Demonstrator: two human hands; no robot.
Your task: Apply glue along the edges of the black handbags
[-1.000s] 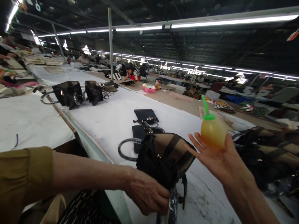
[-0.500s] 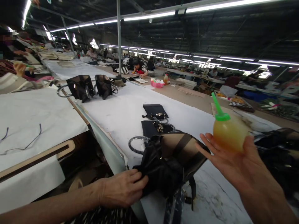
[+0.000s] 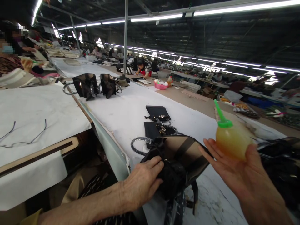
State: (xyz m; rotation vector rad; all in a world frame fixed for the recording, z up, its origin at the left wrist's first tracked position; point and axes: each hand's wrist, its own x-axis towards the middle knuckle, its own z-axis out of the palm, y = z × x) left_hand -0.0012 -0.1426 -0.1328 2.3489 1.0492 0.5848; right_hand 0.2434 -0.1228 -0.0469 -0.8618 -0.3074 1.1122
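Observation:
My left hand (image 3: 142, 181) is closed on the black lining of an open handbag (image 3: 174, 168), its fingertips partly hidden in the cloth. The bag leans on the white table, its tan inside facing up and its plastic-wrapped handles sticking out at both ends. To the right of the bag, my right hand (image 3: 239, 173) holds up a round squeeze bottle (image 3: 234, 140) between thumb and palm, the other fingers stretched out. Amber liquid shows in the bottle, and its green nozzle points up and left. Two flat black bag pieces (image 3: 157, 113) with gold-coloured fittings lie behind the handbag.
Two dark handbags (image 3: 85, 87) stand farther back on the white table (image 3: 122, 109). A pair of glasses (image 3: 29, 142) rests on the left table. More black bags (image 3: 281, 165) are at the right edge. A pink basket (image 3: 160, 85) and co-workers are beyond.
My left hand has moved up and right along the black lining, toward the bag's opening. My right hand still holds the bottle. The view has shifted slightly.

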